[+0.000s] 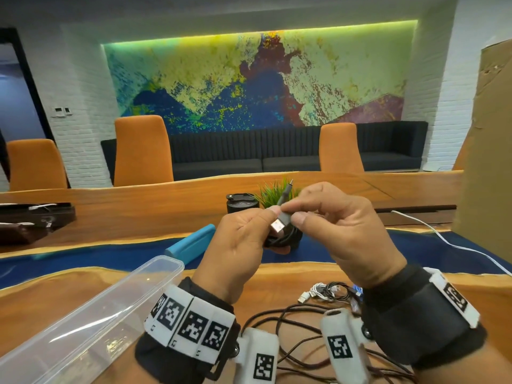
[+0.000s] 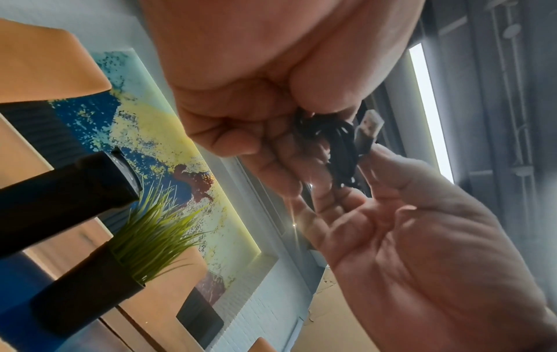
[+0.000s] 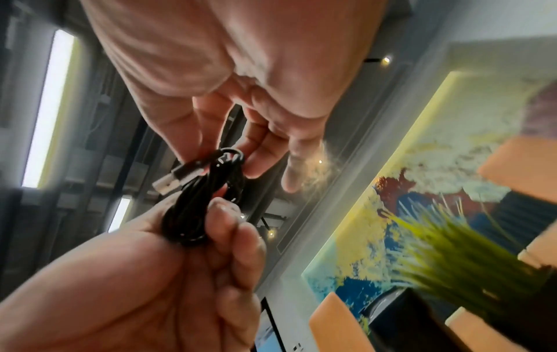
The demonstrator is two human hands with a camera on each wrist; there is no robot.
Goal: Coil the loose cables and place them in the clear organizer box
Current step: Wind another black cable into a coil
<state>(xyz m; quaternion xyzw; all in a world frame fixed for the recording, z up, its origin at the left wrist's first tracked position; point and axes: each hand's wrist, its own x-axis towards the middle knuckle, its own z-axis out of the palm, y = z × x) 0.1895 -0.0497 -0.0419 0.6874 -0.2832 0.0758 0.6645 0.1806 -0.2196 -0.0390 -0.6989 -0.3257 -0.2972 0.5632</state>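
Observation:
Both hands hold a small black coiled cable (image 1: 285, 238) above the table. My left hand (image 1: 270, 231) grips the coil (image 3: 195, 214) between thumb and curled fingers. My right hand (image 1: 293, 213) pinches the cable just behind its silver USB plug (image 1: 278, 225), and the other thin plug end (image 1: 285, 191) sticks up. The coil (image 2: 339, 147) and USB plug (image 2: 369, 125) show between the hands in the left wrist view. The clear organizer box (image 1: 83, 328) lies open at the lower left, with nothing visible inside. Loose dark cables (image 1: 299, 325) and a white cable bundle (image 1: 318, 290) lie on the table under my wrists.
A blue case (image 1: 191, 243), a black cup (image 1: 241, 205) and a potted grass plant (image 1: 273, 191) stand behind my hands. A long white cable (image 1: 443, 239) trails at the right beside a tall cardboard sheet (image 1: 487, 162). Dark boxes (image 1: 30, 220) sit far left.

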